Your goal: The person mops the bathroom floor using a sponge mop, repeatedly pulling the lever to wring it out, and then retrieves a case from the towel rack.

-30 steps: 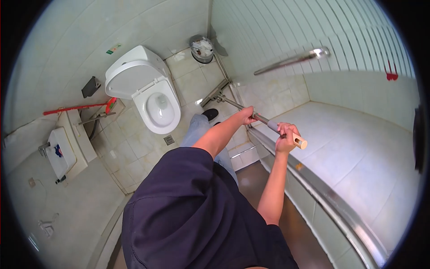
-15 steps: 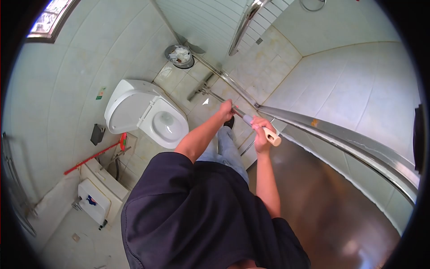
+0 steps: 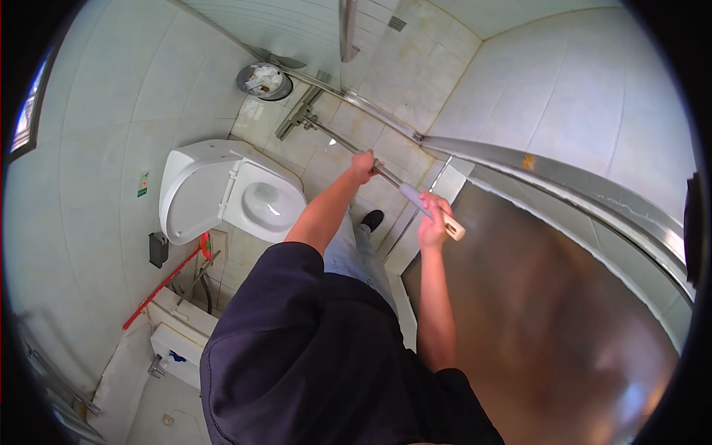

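A mop [image 3: 337, 139] with a metal pole, a grey sleeve and a cream end slants across the view. My left hand [image 3: 362, 167] is closed around the middle of its pole. My right hand [image 3: 434, 220] grips the pole close to the cream end. The long grey mop head [image 3: 297, 119] lies on the pale floor tiles [image 3: 326, 170], close to the metal track of the glass partition. Below the mop head stands a white toilet [image 3: 268, 205] with its lid raised. My dark shoe [image 3: 373, 219] is on the floor under the pole.
A grey waste bin [image 3: 280, 87] with crumpled paper stands by the wall beyond the toilet. The metal shower track [image 3: 386, 123] runs along the floor, and a metal rail [image 3: 623, 194] curves at the right. A red stick [image 3: 162, 289] leans near the low white sink [image 3: 174, 341].
The mop head has moved farther out, toward the bin and the partition track, with both hands still on the pole. My view has shifted, and the shoe shows more fully.
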`<state>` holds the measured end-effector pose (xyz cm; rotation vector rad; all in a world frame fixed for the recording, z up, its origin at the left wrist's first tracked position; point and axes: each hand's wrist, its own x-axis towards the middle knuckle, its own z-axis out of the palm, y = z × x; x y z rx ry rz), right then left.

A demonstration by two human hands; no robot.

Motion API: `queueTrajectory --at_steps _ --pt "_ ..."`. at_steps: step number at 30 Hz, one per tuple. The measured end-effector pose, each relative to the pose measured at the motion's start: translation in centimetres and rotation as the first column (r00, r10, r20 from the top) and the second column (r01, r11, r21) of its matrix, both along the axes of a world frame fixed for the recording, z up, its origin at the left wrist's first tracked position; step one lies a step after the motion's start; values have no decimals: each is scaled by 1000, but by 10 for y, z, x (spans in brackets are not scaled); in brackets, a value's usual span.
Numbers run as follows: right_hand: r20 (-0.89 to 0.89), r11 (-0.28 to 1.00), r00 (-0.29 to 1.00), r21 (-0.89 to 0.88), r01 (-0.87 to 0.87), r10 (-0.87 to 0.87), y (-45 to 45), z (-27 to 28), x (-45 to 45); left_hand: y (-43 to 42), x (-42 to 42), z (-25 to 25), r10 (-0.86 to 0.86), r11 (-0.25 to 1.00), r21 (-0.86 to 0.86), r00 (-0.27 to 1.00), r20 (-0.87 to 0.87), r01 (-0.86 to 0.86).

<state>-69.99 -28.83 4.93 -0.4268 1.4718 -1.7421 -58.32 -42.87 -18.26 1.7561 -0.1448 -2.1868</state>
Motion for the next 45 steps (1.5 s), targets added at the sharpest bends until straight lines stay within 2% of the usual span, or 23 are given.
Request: queueTrajectory --at_steps 4,8,13,18,20,21,22,23,25,26,27,28,29,31,34,36,38,39,40,41,42,43,45 --pt "-32 992 991 -5 128 -128 72 29 -45 75 -69 25 -67 988 134 996 -59 74" --pt "-58 964 963 35 265 -263 138 69 -80 148 -128 67 -129 977 151 979 -161 153" --pt "-160 884 886 111 454 -435 205 110 -104 236 -195 80 -241 937 184 932 -270 296" --pt "-200 845 840 87 527 -504 265 115 -118 308 -241 66 -291 910 176 882 -371 375" --pt "-243 834 833 131 537 -498 284 118 -115 317 -239 70 -395 875 139 850 -349 464" --pt "-329 851 853 203 484 -406 286 125 -108 328 -238 48 -425 876 67 830 -362 478" --pt "-405 854 861 282 437 -307 288 134 -99 333 -229 39 -515 855 -120 800 -307 505" --pt "-408 905 898 298 302 -165 296 137 -91 332 -214 44 -565 818 -257 803 -191 514" --pt "-480 966 866 259 -13 141 303 152 -80 321 -183 71 -320 943 11 915 -244 333" --pt "-553 956 783 221 -193 285 305 167 -76 324 -167 69 -262 959 32 927 -269 281" --pt "-488 915 775 201 -349 402 311 172 -72 326 -151 65 -205 972 54 934 -292 230" --pt "-425 852 744 167 -495 516 319 176 -68 327 -134 76 -214 972 27 922 -323 235" --pt "-433 869 758 155 -470 487 327 187 -64 330 -117 88 -222 971 4 908 -355 239" --pt "-346 702 647 49 -711 680 345 211 -57 337 -90 109 -355 927 3 882 -310 374" --pt "-286 658 649 -80 -749 705 386 213 -32 356 -59 128 -496 855 26 830 -255 518" --pt "-286 700 707 -146 -699 646 422 214 -11 375 -40 124 -556 811 56 798 -232 582" --pt "-82 784 814 -230 -577 575 458 213 17 403 -14 119 -673 730 1 719 -175 684" --pt "-110 849 849 -62 -525 516 479 205 40 425 0 113 -696 714 -10 709 -112 700" --pt "-102 870 870 -61 -489 482 503 215 79 456 26 107 -729 683 -7 682 -47 730" --pt "-106 882 891 236 -409 441 520 229 106 474 45 101 -724 690 3 690 9 724" --pt "-115 805 906 512 -298 408 536 239 136 496 69 99 -734 679 20 679 7 734" --pt "-106 803 910 518 -294 401 552 240 168 515 91 97 -737 675 30 675 15 737" --pt "-336 689 859 725 -26 386 579 238 227 548 127 91 -737 676 41 676 24 736"
